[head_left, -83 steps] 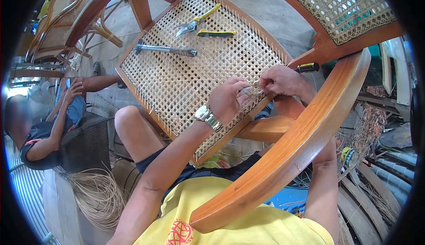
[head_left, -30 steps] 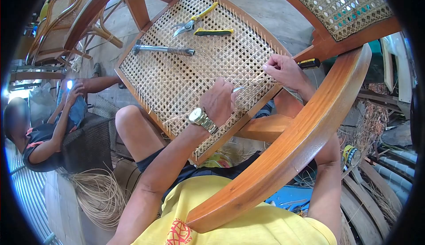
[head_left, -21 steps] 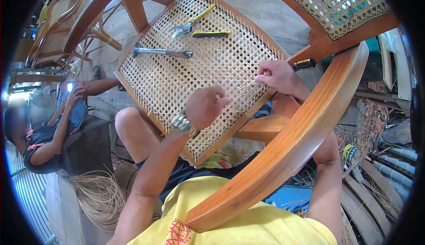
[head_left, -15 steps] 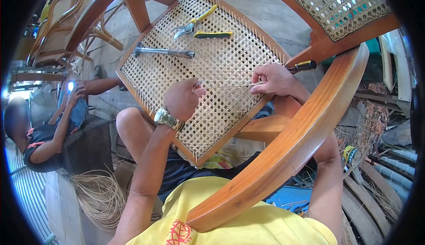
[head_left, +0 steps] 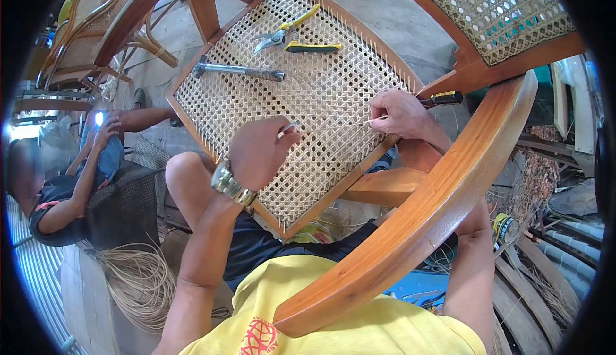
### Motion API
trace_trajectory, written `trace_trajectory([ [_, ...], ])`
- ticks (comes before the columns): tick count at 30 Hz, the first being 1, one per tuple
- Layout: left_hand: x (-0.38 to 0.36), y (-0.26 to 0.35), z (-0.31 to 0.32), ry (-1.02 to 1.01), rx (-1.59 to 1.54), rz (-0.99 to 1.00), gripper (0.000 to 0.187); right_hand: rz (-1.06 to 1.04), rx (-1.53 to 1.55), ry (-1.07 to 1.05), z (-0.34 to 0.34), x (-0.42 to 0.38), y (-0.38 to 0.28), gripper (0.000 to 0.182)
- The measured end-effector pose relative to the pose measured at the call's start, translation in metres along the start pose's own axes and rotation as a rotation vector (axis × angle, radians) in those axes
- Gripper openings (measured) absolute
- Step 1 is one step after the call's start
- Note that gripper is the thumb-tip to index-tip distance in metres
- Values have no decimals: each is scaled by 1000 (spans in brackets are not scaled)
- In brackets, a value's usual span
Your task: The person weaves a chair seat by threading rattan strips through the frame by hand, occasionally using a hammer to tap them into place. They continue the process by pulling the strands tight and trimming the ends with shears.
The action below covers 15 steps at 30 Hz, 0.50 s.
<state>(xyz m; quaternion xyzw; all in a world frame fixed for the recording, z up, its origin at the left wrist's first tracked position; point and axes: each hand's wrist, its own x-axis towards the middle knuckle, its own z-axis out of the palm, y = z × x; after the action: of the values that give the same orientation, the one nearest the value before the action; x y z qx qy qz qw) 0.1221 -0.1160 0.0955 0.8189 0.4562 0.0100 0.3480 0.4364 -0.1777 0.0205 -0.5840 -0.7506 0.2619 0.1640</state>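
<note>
Left hand [head_left: 260, 153] & right hand [head_left: 399, 112], fingers pinched, grasp 1 thin pale cane strand [head_left: 333, 124] taut between them. It crosses the woven cane seat panel in its brown wooden frame [head_left: 321, 92]. Grey steel hammer [head_left: 239, 70] & yellow-handled pliers [head_left: 292, 34] lie on the weave.

yellow shirt [head_left: 333, 303] with red emblem, dark shorts [head_left: 269, 249], silver wristwatch [head_left: 231, 185].

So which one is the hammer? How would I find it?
Look at the woven cane seat in the wooden frame. Two tools lie on its far part. The hammer is the grey metal one lying crosswise; the cutters beside it have yellow handles.
</note>
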Motion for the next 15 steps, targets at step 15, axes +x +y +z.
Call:
trace_trajectory([
  [15, -36, -67, -95, 269, 238, -172, 23, 193, 318, -235, -19, -14, 17, 17],
])
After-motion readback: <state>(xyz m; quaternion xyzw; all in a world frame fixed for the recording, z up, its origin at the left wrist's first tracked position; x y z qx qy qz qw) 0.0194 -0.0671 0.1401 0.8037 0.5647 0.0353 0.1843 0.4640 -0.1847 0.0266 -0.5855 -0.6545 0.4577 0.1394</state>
